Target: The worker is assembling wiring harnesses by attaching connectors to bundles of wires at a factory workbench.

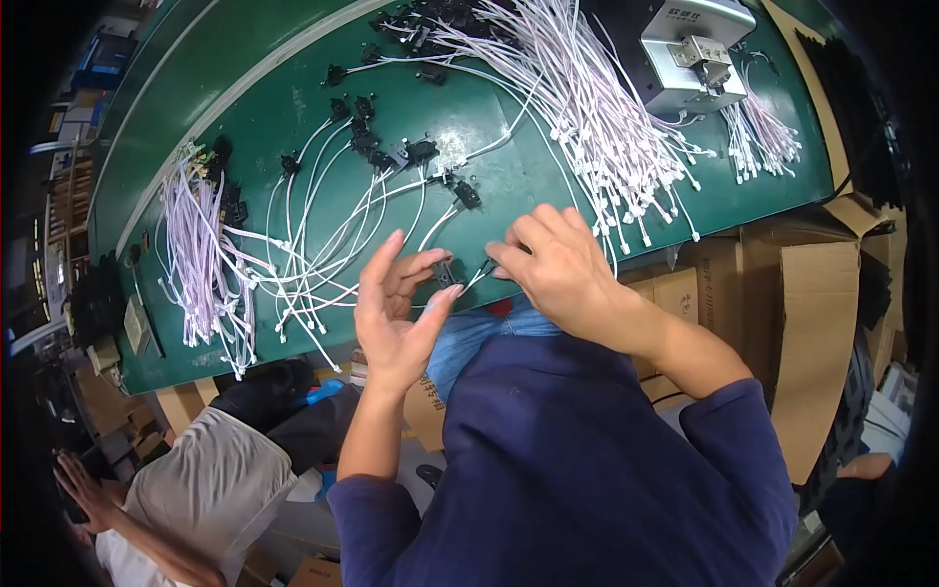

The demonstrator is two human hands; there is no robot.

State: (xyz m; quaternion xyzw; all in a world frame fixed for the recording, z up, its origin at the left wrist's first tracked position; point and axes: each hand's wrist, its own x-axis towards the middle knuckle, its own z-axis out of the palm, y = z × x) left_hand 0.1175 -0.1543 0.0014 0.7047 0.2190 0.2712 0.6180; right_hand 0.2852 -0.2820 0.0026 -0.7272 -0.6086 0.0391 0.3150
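Near the front edge of the green worktable (245,122), my left hand (396,318) grips a small black plastic part (446,275) between thumb and fingers. Its other fingers are curved and apart. Just to the right, my right hand (558,262) pinches a small dark piece (488,266). Thin light wires run between that piece and the black part; my fingertips partly cover the ends. Beyond my hands lie white cables with black housings, one black housing (468,196) being close to my left fingers.
A large bundle of white and pink cables (606,127) spreads across the back right. Beside it stands a silver-and-black bench machine (690,64). Another cable bundle (196,254) lies at left. Cardboard boxes (817,362) stand right of me; a person in a light shirt (210,499) is at lower left.
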